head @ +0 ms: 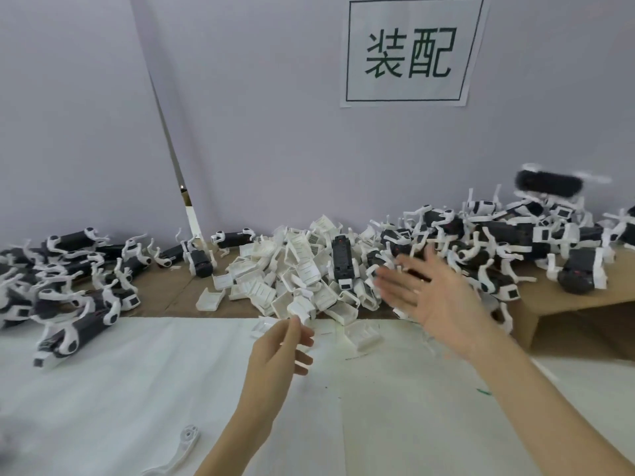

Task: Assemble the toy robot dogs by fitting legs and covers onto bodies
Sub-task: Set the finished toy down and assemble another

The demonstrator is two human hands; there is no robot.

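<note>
**Between dogs: one tossed to the finished heap, a cover is next**

The table (137, 389), spread with white sheeting at the front and bare brown board behind, carries three masses of parts. On the right, partly on a cardboard box (580, 304), lies the biggest heap of toy robot dogs (515, 242) with black bodies, white legs and white covers on. One blurred dog (546, 187) shows above that heap, apparently in the air and touching nothing. On the left lies a second heap of legged dogs (68, 276), which look to be lacking covers, though that is hard to settle from here. Between the two heaps sits the pile of loose white covers (295, 280), with one black body (342, 264) lying on top of it.

The right hand (433, 297) is up before the right heap, palm showing, its grip spread wide and holding nothing. The left hand (285, 348) is low at the near edge of the cover pile, its grip loosely curled; thumb and forefinger are close to a cover (300, 309), but I cannot tell whether they pinch it yet.

I judge the step to be the changeover between units. The next move calls for the left hand to take one cover cleanly from the tangle and the right to fetch an uncovered dog from the left heap. A single white leg (178, 448) lies apart at the near edge of the table.
</note>
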